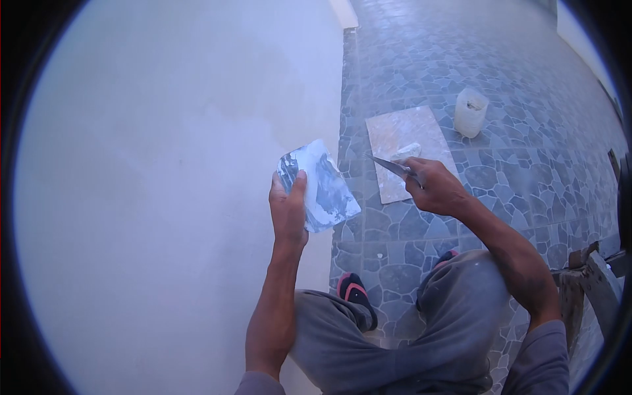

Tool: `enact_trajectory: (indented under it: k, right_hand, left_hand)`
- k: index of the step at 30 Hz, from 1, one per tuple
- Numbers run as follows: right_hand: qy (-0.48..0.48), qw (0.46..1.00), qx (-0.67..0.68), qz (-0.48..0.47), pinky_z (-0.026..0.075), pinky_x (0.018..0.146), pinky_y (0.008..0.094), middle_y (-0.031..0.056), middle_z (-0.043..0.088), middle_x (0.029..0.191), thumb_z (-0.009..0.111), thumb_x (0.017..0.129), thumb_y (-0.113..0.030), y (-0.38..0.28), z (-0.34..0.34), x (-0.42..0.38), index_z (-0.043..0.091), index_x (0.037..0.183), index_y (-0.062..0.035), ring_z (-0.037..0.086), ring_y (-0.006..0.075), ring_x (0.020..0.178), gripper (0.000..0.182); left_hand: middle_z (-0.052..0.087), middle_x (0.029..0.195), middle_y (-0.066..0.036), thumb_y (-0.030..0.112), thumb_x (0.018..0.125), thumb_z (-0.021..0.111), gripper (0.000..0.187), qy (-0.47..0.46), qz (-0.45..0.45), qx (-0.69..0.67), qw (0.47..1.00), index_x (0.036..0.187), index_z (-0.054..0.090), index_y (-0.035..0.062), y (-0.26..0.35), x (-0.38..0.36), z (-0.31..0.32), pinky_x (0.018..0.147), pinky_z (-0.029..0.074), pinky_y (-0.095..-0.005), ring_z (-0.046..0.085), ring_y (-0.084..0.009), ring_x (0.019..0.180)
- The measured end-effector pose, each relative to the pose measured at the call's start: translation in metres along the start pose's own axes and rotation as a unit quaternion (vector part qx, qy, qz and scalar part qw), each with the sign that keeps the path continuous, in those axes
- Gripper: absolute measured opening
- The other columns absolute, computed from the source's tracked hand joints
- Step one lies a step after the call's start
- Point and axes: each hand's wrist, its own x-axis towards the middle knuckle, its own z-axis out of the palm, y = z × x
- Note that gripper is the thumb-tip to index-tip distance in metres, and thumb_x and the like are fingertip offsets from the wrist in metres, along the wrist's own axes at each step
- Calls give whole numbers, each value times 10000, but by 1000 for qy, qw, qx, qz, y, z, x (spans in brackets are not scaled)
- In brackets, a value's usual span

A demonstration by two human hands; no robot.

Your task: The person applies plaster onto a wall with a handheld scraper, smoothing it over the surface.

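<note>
My left hand grips a flat rectangular plate by its left side, thumb on top. White putty is smeared over the plate's blue-grey face. In my right hand is a putty knife, its thin metal blade pointing left and seen nearly edge-on; its handle is hidden in my fingers. The blade is apart from the plate and lies in view over a pale board on the floor. A lump of white putty sits on that board, just beyond the knife.
A smooth pale wall rises close on my left. Behind the board stands a translucent whitish container on the stone-patterned floor. Wooden pieces stand near my right elbow. My shoe is beside the wall's foot.
</note>
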Motion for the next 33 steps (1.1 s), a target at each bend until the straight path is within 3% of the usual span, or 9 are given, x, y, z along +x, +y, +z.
enact_trajectory:
  k: [3,6,9,15,20,23,33]
  right_hand:
    - [27,998,9,-64,497,734,397,271,650,934,559,862,-21,1,9,2,573,1156,105,652,356,778,321]
    - [17,999,32,4,488,684,377,255,648,899,556,862,-30,-19,9,1,575,1109,117,635,309,723,288]
    - [6,999,49,9,478,670,381,245,624,808,548,845,-56,-33,12,-2,580,958,117,624,329,699,209]
    - [5,989,96,112,482,632,388,233,621,699,558,869,-147,-64,25,-5,579,930,111,632,277,644,266]
    - [25,980,154,125,491,643,374,210,627,696,544,878,-158,-81,43,-1,581,964,115,626,218,654,289]
    - [47,974,179,130,493,642,358,189,632,701,536,881,-158,-90,49,2,582,993,110,616,188,660,294]
    - [95,968,197,126,494,629,354,170,637,713,527,865,-149,-97,58,11,588,963,102,617,183,667,276]
  left_hand:
    - [600,1073,-98,128,970,527,283,22,14,36,999,1202,484,-27,3,-3,0,844,484,-289,576,-131,963]
    - [600,1059,-98,145,975,523,274,32,34,31,998,1186,489,-27,2,-5,-1,845,470,-289,568,-131,947]
    - [598,1045,-114,159,984,506,272,53,107,81,990,1173,484,-35,1,-7,-1,853,453,-299,560,-147,933]
    - [594,1021,-167,163,994,467,263,100,210,186,955,1156,463,-45,11,-22,5,859,440,-325,562,-194,929]
    - [614,970,-180,143,989,462,270,125,272,219,929,1188,434,-38,20,-35,14,773,478,-330,609,-225,850]
    - [583,1051,-195,167,997,460,312,104,259,217,935,1214,438,-56,18,-39,17,856,458,-351,577,-267,977]
    - [649,940,-220,131,986,476,300,53,308,252,916,1231,423,-35,6,-41,18,675,528,-362,678,-301,789]
